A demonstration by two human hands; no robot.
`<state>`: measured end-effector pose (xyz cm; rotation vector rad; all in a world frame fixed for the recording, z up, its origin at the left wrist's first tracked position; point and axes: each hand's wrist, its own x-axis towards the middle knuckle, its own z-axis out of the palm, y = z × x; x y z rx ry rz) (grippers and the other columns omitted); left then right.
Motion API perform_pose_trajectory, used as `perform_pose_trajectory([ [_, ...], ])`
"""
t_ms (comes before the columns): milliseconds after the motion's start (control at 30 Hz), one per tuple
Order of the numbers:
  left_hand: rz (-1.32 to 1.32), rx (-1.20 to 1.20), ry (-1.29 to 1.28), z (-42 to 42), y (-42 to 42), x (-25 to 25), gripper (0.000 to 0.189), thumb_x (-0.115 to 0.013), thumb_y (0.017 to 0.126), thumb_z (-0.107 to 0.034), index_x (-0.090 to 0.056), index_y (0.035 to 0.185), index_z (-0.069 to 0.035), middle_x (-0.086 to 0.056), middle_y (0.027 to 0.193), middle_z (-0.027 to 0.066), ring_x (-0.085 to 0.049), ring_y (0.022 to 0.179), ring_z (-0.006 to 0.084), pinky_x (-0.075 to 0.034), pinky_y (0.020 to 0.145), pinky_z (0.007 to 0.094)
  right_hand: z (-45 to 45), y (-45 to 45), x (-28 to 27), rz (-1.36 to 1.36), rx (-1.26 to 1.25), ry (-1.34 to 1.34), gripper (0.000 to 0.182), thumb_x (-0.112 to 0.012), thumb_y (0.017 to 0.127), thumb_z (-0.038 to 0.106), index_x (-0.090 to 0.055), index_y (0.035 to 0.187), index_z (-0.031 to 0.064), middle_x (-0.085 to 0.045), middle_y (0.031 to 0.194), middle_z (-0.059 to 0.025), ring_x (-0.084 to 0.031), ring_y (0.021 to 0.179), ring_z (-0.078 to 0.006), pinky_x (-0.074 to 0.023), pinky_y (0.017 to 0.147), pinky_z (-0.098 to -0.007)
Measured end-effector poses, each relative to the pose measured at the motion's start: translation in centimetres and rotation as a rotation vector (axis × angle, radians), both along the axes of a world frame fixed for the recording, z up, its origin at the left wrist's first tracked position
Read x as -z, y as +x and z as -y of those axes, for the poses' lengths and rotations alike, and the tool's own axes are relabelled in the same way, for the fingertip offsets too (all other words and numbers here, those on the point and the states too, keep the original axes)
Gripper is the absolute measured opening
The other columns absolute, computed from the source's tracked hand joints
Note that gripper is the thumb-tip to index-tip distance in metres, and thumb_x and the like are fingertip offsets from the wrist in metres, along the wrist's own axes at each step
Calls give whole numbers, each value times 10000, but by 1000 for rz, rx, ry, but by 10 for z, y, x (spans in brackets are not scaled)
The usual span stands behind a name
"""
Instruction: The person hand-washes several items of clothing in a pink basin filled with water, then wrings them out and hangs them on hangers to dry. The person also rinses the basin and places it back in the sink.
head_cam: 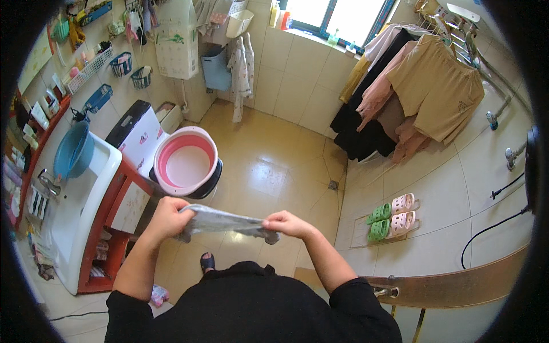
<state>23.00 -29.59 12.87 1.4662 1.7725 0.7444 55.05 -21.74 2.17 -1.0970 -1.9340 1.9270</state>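
Between my hands a grey cloth (pixel 227 222) is stretched out in front of my chest; its exact kind is hard to tell. My left hand (pixel 172 218) grips its left end in closed fingers. At the other end, my right hand (pixel 288 224) pinches the cloth between thumb and fingers. Part of the fabric hangs in loose folds below each hand. Just beyond my left hand, a pink and white plastic basin (pixel 185 160) rests on top of the toilet. No clothing shows inside the basin.
A white washbasin (pixel 92 188) with a blue plastic basin (pixel 73 150) stands at left on a red cabinet (pixel 109 227). Clothes, including tan shorts (pixel 437 85), hang at upper right. Green clogs (pixel 378 222) and pink clogs (pixel 403 210) sit on a wall rack. A floor drain (pixel 333 185) lies ahead.
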Motion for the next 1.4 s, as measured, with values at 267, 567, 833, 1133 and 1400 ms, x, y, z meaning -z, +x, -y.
perform_pose_trajectory([
  [267,-96,1,138,4,10,-6,193,-568,662,-108,-657,750,39,-599,592,175,-602,549,202,-482,580,318,4,-14,-25,170,116,328,210,-621,808,228,-642,830,19,-615,695,-91,-561,685,-168,-453,631,-304],
  [567,-354,381,-306,22,-21,44,244,-579,594,-45,-682,815,-27,-618,805,181,-599,804,320,-476,731,392,-15,-8,9,480,392,947,306,-556,724,72,-599,1027,74,-608,895,-164,-595,816,-316,-490,731,-375],
  [833,-270,204,180,64,-47,89,300,-534,575,15,-637,849,-50,-589,921,152,-529,919,333,-427,807,407,-10,-26,-8,-477,728,-205,172,-465,840,25,-488,1011,33,-578,926,-97,-598,830,-198,-519,697,-318],
  [1133,405,314,-162,53,-121,89,259,-661,758,-222,-648,930,-29,-658,841,80,-588,772,138,-475,684,294,6,-69,-25,-513,681,-93,245,-475,822,27,-511,1064,45,-553,928,-50,-556,865,-178,-464,778,-313],
  [1400,-452,-880,715,-36,-407,27,158,-606,768,-154,-588,824,-7,-624,809,187,-595,786,354,-474,694,407,15,-134,-42,-937,879,-302,291,-491,836,107,-500,1118,33,-580,1066,-155,-562,985,-312,-426,910,-474],
])
